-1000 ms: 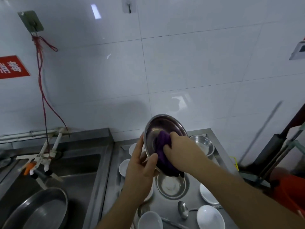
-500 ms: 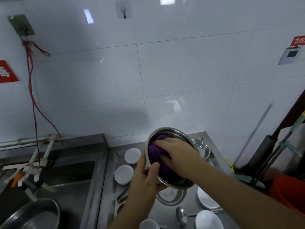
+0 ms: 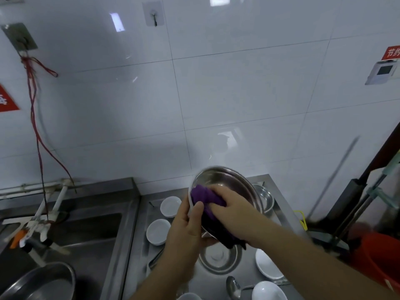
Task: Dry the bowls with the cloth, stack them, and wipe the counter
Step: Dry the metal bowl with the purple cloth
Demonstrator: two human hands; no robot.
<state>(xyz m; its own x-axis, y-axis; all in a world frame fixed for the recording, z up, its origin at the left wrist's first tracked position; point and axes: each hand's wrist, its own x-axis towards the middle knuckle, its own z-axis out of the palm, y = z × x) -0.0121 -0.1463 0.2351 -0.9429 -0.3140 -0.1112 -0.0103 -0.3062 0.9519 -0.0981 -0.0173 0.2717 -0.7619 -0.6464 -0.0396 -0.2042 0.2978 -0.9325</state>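
Drying is the step in hand: steel bowl [image 3: 229, 187] held up over the counter [image 3: 138, 245], tilted w/ its mouth toward the camera, approx centre-right of view. Left hand [image 3: 186, 232] is closed on the near-left rim, thumb hooked inside, fingers behind. Right hand [image 3: 236, 213] is clenched on the purple cloth [image 3: 205, 197], pressing it into the bowl's left inner wall; a dark tail of cloth hangs out below the lower rim. To do it well, I'd say: keep the left grip firm since wet steel slips, rotate the bowl vs. the cloth so the whole inner wall gets covered, push into the bottom curve, then do the outside and rim. Watch the trailing cloth end so it doesn't drag over dishes below. Plenty left, by the look of it: another steel bowl [image 3: 219, 259] sits on the counter right under the hands, one more far right [image 3: 265, 198], and white bowls [image 3: 157, 231] are spread left and near right, unstacked; counter wipe not yet done.
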